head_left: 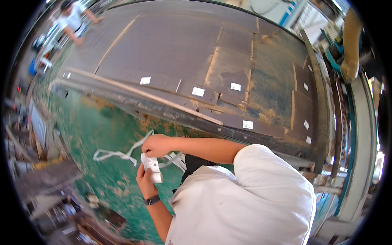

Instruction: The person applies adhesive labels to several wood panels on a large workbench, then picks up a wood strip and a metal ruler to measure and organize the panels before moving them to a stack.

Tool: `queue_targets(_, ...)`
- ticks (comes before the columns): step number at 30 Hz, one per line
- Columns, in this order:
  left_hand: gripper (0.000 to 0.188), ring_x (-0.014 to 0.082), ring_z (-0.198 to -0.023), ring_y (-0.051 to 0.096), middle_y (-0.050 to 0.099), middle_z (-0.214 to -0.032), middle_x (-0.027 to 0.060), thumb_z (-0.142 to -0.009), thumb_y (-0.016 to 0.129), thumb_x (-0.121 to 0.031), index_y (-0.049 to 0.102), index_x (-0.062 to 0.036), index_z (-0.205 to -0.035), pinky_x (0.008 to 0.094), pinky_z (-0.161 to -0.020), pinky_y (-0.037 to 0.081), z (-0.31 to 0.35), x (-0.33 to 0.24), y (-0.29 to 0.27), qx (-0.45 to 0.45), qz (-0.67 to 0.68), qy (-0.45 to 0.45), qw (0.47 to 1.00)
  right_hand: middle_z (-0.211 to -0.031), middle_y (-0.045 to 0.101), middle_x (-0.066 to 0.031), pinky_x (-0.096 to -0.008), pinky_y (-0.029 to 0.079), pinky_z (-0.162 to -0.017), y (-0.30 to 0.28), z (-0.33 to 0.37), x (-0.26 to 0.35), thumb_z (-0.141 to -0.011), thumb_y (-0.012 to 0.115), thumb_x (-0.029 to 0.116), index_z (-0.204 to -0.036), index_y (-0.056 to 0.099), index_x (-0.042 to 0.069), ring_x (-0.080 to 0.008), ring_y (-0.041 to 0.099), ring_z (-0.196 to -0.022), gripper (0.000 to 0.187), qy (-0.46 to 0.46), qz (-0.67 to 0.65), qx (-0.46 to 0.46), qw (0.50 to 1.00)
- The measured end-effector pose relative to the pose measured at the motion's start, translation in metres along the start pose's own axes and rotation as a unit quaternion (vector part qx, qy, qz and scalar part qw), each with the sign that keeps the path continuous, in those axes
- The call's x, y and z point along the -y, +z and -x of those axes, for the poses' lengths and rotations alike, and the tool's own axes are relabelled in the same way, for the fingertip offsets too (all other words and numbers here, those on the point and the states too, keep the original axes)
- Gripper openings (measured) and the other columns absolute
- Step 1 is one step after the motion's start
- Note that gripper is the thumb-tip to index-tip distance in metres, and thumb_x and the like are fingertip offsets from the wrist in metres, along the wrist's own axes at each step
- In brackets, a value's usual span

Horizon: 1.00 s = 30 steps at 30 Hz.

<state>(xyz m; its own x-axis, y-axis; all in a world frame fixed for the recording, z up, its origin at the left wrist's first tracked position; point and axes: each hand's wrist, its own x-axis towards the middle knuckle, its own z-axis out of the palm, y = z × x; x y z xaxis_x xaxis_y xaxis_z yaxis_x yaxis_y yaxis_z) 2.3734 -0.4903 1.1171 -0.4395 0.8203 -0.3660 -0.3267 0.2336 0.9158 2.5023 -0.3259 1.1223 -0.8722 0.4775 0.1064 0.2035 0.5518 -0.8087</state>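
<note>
Around me it is bright, with white glare at the right, but the left-hand clutter (49, 204) is blurred, the label strip (151, 164) looks unsharp, and the large table (171, 45) appears bowed

You are working in a woodworking shop: large brown panels (175, 45) are lying across a long table (233, 135), sawdust (267, 116) is coating some of them, dust is speckling the green floor (112, 128), and a fat tan hose (352, 43) is hanging at the right.
</note>
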Motion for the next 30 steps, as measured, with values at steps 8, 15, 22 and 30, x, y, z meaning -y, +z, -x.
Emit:
queue_targets(8, 0.028, 0.0203, -0.093, 0.06, 0.06, -0.108, 0.01, -0.09, 0.05, -0.001, 0.052, 0.0011, -0.118, 0.0336, -0.081, 0.05, -0.184, -0.079, 0.072, -0.009, 0.062, 0.023, 0.998, -0.098, 0.065, -0.0031, -0.0291, 0.047, -0.083, -0.191, -0.017, -0.162, -0.094, 0.056, 0.03, -0.112, 0.062, 0.004, -0.0115, 0.059, -0.089, 0.032, 0.229, -0.48, -0.344, 0.774)
queue_targets(15, 0.023, 0.0174, -0.091, 0.059, 0.06, -0.107, 0.0104, -0.096, 0.048, -0.007, 0.052, 0.0011, -0.117, 0.0323, -0.077, 0.05, -0.32, -0.11, 0.178, 0.11, 0.096, 0.111, 0.983, -0.092, 0.066, -0.0057, -0.0291, 0.045, -0.075, -0.287, 0.058, -0.238, -0.095, 0.048, 0.03, -0.103, 0.06, 0.005, -0.0157, 0.062, -0.085, 0.029, 0.277, -0.469, -0.575, 0.611)
queue_targets(22, 0.027, 0.0154, -0.091, 0.057, 0.061, -0.102, 0.0093, -0.095, 0.049, -0.012, 0.057, 0.0072, -0.112, 0.0301, -0.081, 0.048, -0.421, -0.002, 0.262, 0.171, -0.212, 0.1, 0.957, -0.091, 0.065, -0.0058, -0.028, 0.045, -0.072, -0.332, 0.087, -0.298, -0.095, 0.05, 0.027, -0.102, 0.06, 0.004, -0.0146, 0.061, -0.08, 0.026, 0.332, -0.377, -0.616, 0.607)
queue_targets(30, 0.022, 0.0258, -0.079, 0.065, 0.065, -0.092, 0.0186, -0.091, 0.054, -0.006, 0.059, 0.0096, -0.106, 0.0337, -0.071, 0.052, -0.435, 0.016, 0.264, 0.156, -0.416, 0.25, 0.86, -0.096, 0.064, -0.0075, -0.0284, 0.05, -0.071, -0.468, 0.151, -0.476, -0.095, 0.05, 0.02, -0.108, 0.056, 0.002, -0.0182, 0.062, -0.08, 0.023, 0.205, -0.352, -0.791, 0.456)
